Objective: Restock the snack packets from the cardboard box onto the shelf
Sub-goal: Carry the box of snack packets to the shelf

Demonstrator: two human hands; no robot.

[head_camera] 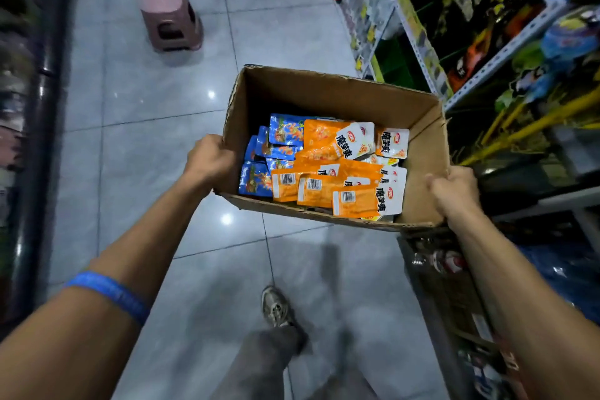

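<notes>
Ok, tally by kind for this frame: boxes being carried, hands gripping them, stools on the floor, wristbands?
open brown cardboard box: 1
hands gripping it, left hand and right hand: 2
pink plastic stool: 1
blue wristband: 1
Total: 5

bare forearms, blue wristband (108, 294) on left arm, grey trousers (259, 364), worn grey sneaker (276, 305)

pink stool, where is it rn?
Head view, upper left: the pink stool stands on the tiled floor, beyond the left hand gripping the cardboard box.
</notes>
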